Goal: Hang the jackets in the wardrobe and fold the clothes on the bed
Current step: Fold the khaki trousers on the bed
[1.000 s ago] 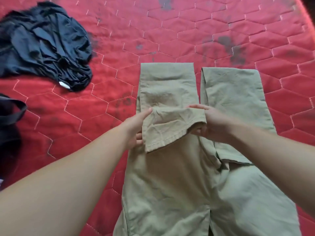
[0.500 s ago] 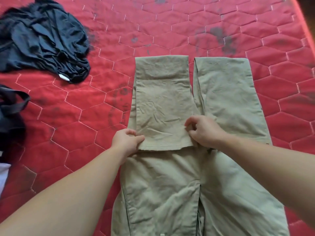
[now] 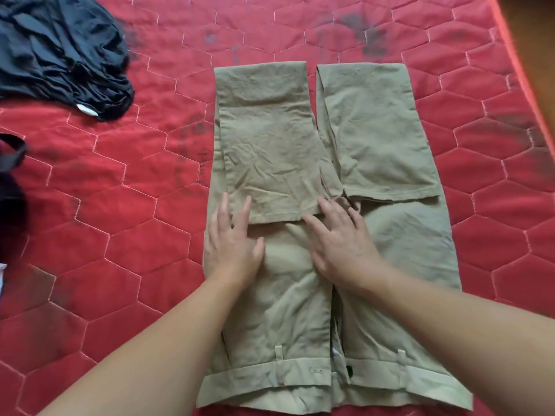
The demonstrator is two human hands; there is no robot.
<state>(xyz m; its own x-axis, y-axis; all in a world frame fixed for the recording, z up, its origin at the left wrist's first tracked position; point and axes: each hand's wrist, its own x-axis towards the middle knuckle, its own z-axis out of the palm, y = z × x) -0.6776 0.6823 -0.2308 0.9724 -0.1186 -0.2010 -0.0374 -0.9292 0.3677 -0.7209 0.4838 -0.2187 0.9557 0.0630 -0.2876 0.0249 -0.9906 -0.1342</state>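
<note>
Here, the khaki cotton trousers (image 3: 300, 310) lie flat on the red hexagon-quilted bed (image 3: 120, 235), both legs folded up toward the waistband. The left hand (image 3: 231, 244) and right hand (image 3: 339, 244) press flat on them with fingers spread. A crumpled dark navy garment (image 3: 60, 55) lies well apart at far left.

No readable text anywhere, honestly. Small white tag (image 3: 87, 110) on dark garment (image 3: 60, 52), far off to left of both hands, looks blank or too blurry to read. White label scrap (image 3: 336, 353) inside fly of khaki trousers (image 3: 270, 151), below right hand (image 3: 342, 238), nothing legible either. No brand, no numbers, no signs on red quilted bedcover (image 3: 120, 220).
</note>
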